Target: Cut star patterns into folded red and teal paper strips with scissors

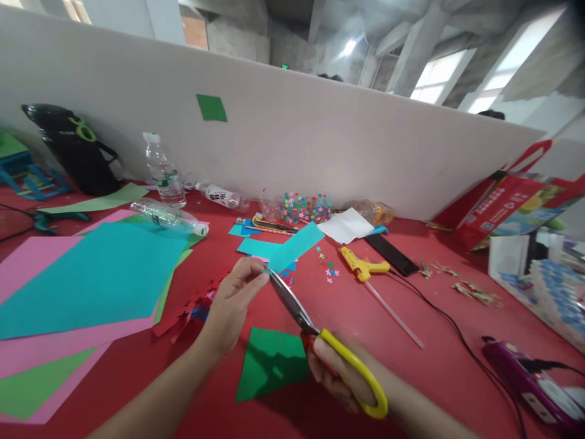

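Observation:
A turquoise paper strip (298, 245) is pinched at its near end between the thumb and fingers of my left hand (235, 299). My right hand (336, 366) grips scissors (292, 302) with a yellow handle loop and a red one. Their blade tips meet the strip right beside my left fingertips; whether they are cutting, I cannot tell. Below the blades lies a green paper square (269, 366), partly in shadow. Red and blue star-edged paper scraps (196, 311) sit to the left, partly behind my left forearm. Another turquoise strip (258, 247) lies flat behind my left hand.
Coloured sheets (100, 274) are stacked at left, a plastic bottle (169, 216) lying on them. A yellow glue gun (363, 265) trails its cord rightward near a black phone (392, 253). A purple power strip (534, 381) is front right. A white partition (274, 134) closes the back.

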Motion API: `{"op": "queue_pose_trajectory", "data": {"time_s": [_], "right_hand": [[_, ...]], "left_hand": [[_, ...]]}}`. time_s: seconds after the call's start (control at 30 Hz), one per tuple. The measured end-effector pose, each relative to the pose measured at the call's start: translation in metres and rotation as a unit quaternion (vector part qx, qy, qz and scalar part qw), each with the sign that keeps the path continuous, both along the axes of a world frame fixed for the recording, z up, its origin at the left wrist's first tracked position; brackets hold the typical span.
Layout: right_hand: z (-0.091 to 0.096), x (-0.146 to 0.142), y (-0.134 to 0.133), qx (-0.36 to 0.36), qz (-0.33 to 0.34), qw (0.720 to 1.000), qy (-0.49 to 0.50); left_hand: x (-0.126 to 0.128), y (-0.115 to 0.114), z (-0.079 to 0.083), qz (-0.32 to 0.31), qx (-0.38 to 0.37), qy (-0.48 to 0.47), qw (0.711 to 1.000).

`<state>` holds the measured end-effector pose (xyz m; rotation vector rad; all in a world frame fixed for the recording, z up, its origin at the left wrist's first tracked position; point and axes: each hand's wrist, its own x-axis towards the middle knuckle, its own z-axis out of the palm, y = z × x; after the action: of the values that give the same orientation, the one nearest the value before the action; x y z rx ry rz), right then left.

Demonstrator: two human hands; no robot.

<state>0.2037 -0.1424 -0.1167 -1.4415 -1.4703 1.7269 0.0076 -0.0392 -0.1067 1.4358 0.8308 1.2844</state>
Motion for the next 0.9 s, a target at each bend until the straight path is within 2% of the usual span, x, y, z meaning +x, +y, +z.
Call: {"op": "queue_pose_trajectory", "data": {"time_s": [0.13, 0.3, 0.47, 0.73, 0.9], "right_hand": [[-0.003, -0.007, -0.003, 0.005, -0.013, 1.0, 0.004], [-0.009, -0.014, -0.006, 0.0, -0.033, 0.999, 0.013], [-0.014, -0.021, -0.007, -0.011, -0.059, 0.998, 0.031], [-0.012, -0.024, -0.005, 0.006, -0.067, 0.996, 0.054], [-0.009, -0.022, -0.002, -0.009, -0.069, 0.996, 0.05]], "left_hand": [[0.001, -0.002, -0.001, 0.026, -0.006, 0.009, 1.0], [0.004, 0.0, -0.005, 0.013, -0.035, -0.007, 0.999], [0.007, -0.001, -0.005, 0.028, -0.04, -0.004, 0.999], [0.008, -0.002, -0.008, 0.019, -0.074, -0.039, 0.996], [0.006, 0.0, -0.003, 0.033, -0.078, -0.024, 0.996]]}}
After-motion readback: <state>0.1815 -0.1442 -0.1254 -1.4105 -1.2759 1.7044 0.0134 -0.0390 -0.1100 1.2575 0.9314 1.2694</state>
